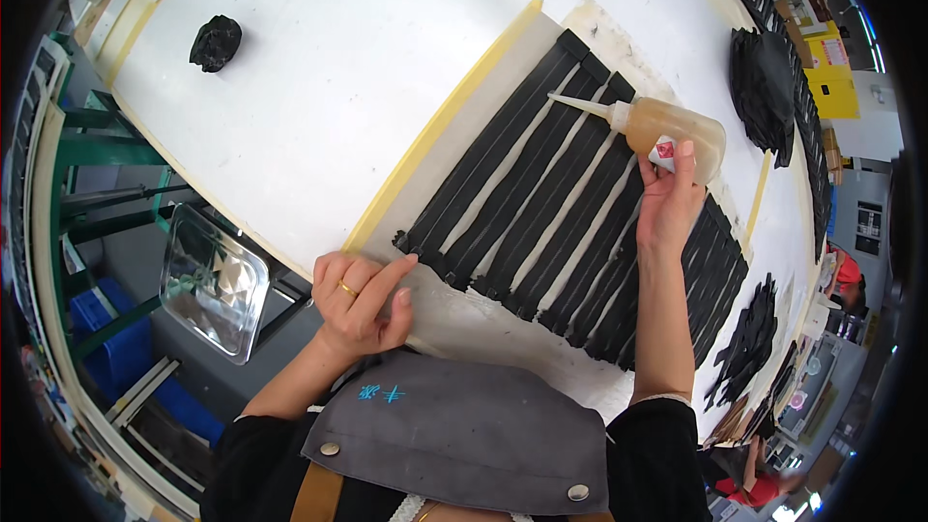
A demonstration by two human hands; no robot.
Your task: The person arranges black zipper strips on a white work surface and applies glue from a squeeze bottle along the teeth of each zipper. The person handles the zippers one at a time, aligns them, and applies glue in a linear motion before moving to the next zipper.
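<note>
My right hand holds a translucent squeeze bottle of amber liquid, tilted on its side with its narrow nozzle pointing left. The nozzle tip is over the upper part of a row of black strips, which look like zippers and lie side by side on a pale sheet. My left hand, with a ring on one finger, is at the lower left end of the row. Its index finger points at the end of the leftmost strip, and whether it touches cannot be told. Nothing shows in this hand.
Yellow tape edges the sheet on the white table. A crumpled black bundle lies at the upper left. Black piles lie to the right. A clear tray stands beside the left table edge. People in red are in the right background.
</note>
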